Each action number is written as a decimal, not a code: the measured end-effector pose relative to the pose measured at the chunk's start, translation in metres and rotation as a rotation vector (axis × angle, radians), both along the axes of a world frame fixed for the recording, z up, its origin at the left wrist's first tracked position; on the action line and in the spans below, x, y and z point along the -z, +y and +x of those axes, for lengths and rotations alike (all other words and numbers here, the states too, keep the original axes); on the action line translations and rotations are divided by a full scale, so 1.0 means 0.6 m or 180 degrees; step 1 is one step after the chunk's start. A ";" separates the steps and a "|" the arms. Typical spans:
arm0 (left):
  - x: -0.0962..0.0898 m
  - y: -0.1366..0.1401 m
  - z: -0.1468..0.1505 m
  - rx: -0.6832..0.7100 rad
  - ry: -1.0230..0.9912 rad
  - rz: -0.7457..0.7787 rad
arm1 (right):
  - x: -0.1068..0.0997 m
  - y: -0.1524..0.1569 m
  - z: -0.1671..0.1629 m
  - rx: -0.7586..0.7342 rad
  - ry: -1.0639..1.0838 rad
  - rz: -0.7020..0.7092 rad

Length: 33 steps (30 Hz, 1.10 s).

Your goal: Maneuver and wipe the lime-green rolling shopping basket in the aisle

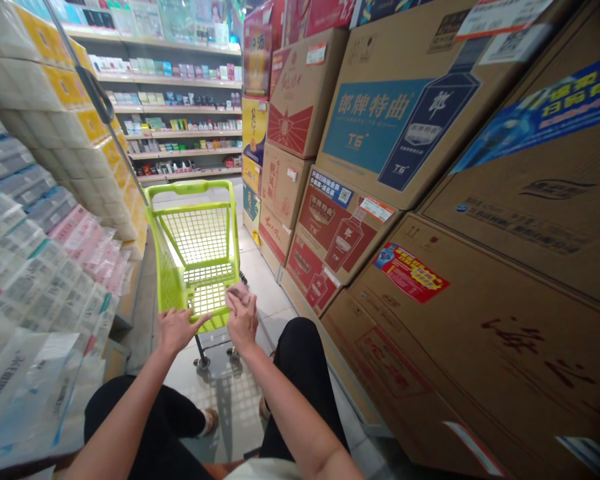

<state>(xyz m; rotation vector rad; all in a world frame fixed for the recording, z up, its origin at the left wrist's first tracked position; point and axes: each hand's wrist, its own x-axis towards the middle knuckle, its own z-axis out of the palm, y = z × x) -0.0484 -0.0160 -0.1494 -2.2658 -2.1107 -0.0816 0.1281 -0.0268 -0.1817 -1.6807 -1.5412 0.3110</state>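
Observation:
A lime-green plastic shopping cart [195,260] with a grid basket stands on the floor in front of my knees. My left hand [176,328] grips the near left corner of its rim, the thumb stretched along the near edge. At the near right corner, my right hand [243,322] is closed around a folded pinkish cloth [239,293] and presses it to the rim. The floor of the basket shows through the grid with nothing lying in it. Part of the cloth is hidden under my fingers.
Tall stacks of cardboard cartons [375,113] line the right side. On the left are packs of tissue paper [35,267] and yellow-and-white bundles [55,87]. Shelves of small products [180,107] stand at the back. A slanting metal pole [95,93] rises at left behind the cart.

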 end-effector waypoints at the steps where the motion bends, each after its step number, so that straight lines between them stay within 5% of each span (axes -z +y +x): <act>1: 0.001 0.000 0.000 -0.0005 0.0010 0.0017 | -0.009 0.001 0.007 -0.0188 -0.0339 0.0021; 5: 0.004 -0.001 0.000 0.0031 0.0009 0.0064 | -0.034 0.022 0.047 -0.0740 -0.1459 0.0040; 12: 0.005 -0.009 0.017 0.0078 -0.0052 0.0110 | -0.086 0.088 0.094 -0.1084 -0.2062 -0.0090; 23: 0.014 -0.017 0.026 0.0035 -0.0072 0.0161 | -0.046 -0.028 0.017 -0.1134 -0.1837 -0.0102; 33: 0.014 -0.017 0.033 0.0139 -0.0288 0.0216 | -0.092 0.088 0.109 -0.1270 -0.2312 -0.0166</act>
